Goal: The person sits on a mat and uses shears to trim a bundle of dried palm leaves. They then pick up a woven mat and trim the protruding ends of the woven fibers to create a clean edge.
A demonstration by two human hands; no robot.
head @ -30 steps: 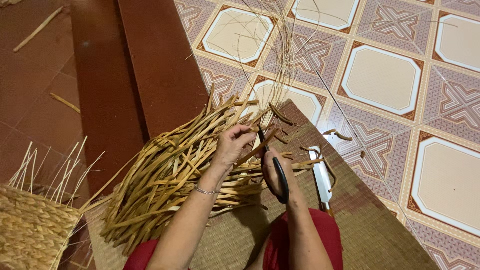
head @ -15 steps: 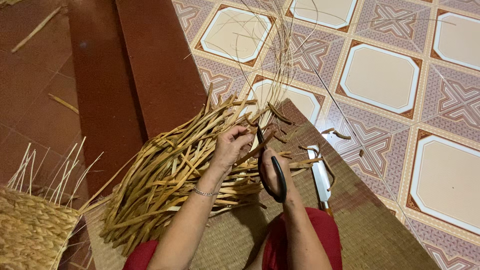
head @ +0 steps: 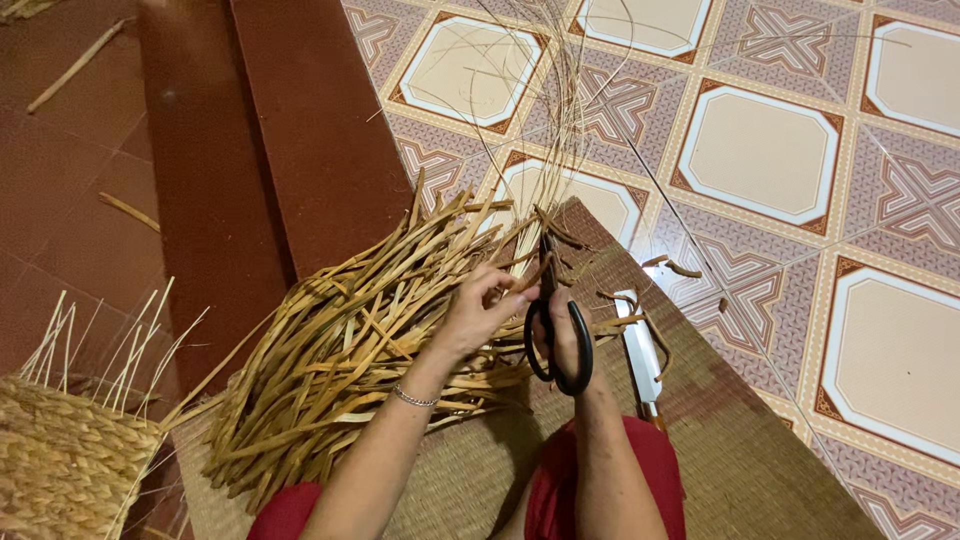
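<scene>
Edges: the mat (head: 760, 470) runs slantwise, its right edge against the tiles (head: 760, 150), its far corner near the step (head: 300, 150). Bare tiles lie open to the right and beyond; the left is crowded by the strips.
Strips: a thick bundle of tan strips (head: 340, 370) lies on the mat's left part, long axis running from near left to far right, loose ends fanning toward the tiles. Thin pale strands rise from its far end.
Left hand: the left hand (head: 475, 310) rests on the bundle's far end, its grip pinched together on a strip just beside the blades.
Right hand: the right hand (head: 562, 330) has its grip closed through the black loops of the scissors (head: 553, 320).
Scissors: blades point away from the person, long axis near upright in the view, tips at the strip ends.
Knife: a knife (head: 638, 350) lies flat on the mat just right of the right hand, along the same line.
Basket: a woven basket (head: 60, 470) sits at the near left with pale stakes standing up from its rim; what it holds cannot be told.
</scene>
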